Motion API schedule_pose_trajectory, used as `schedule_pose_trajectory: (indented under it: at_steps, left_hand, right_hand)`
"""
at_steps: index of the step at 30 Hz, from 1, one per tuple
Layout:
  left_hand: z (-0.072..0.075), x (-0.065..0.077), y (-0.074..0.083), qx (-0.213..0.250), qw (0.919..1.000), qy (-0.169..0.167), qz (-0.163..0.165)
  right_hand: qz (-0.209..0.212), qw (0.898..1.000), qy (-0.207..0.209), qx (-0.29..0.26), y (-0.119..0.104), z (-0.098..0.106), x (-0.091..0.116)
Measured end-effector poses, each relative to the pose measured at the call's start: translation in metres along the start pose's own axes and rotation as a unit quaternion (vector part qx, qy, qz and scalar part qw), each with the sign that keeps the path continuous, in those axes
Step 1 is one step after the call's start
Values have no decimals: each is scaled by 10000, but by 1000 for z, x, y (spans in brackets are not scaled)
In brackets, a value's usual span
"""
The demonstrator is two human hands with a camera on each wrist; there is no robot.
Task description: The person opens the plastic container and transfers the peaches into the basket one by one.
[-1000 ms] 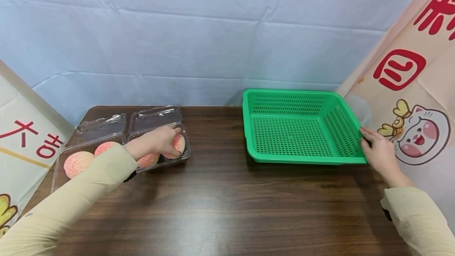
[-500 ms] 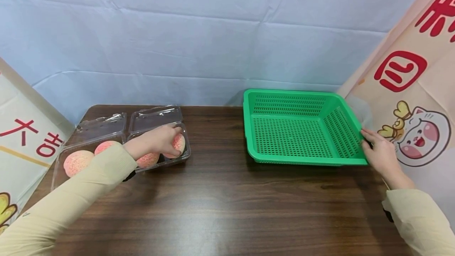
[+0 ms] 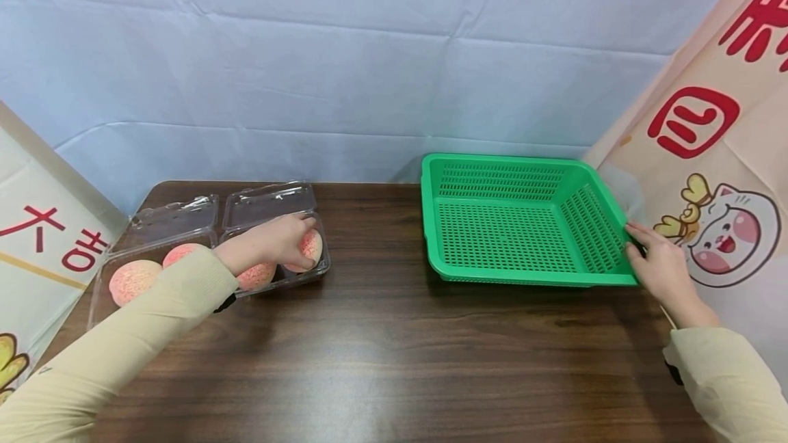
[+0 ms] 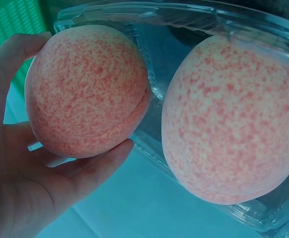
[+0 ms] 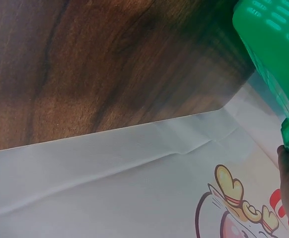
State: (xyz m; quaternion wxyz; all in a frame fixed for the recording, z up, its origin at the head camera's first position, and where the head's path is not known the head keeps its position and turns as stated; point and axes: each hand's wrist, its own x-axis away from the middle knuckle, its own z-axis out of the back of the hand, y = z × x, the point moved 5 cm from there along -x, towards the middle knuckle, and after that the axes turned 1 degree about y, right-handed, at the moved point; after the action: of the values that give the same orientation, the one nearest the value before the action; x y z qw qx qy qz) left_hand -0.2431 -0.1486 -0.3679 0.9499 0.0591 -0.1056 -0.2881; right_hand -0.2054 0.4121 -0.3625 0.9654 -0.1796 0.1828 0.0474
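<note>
Fingers and thumb of my left hand [image 3: 273, 245] curl round a peach [image 4: 87, 91], pink-speckled over cream, at the right end of a clear plastic clamshell box [image 3: 327, 266]. Right beside it in the box sits a second peach [image 4: 234, 119], partly under my wrist in the head view. Two more peaches, one of them the leftmost peach [image 3: 135, 282], lie in the clear box to the left, partly behind my sleeve. On the right, my right hand [image 3: 663, 269] grips the near right corner of a green perforated basket [image 3: 434, 251], which holds nothing.
Both clear lids [image 3: 267, 204] stand folded back behind the boxes. Under everything is a dark wood-grain table [image 3: 369, 347]. A pale cloth [image 3: 345, 74] hangs behind it, with printed banners [image 3: 708, 210] at both sides.
</note>
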Motion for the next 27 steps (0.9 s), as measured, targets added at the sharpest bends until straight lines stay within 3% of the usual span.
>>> schedule_pose_trajectory:
  at_steps: [27]
  left_hand:
    - [11,-1,7,104,9998,152,-70]
  right_hand:
    - [-113,9998,26,-186,1,0,4]
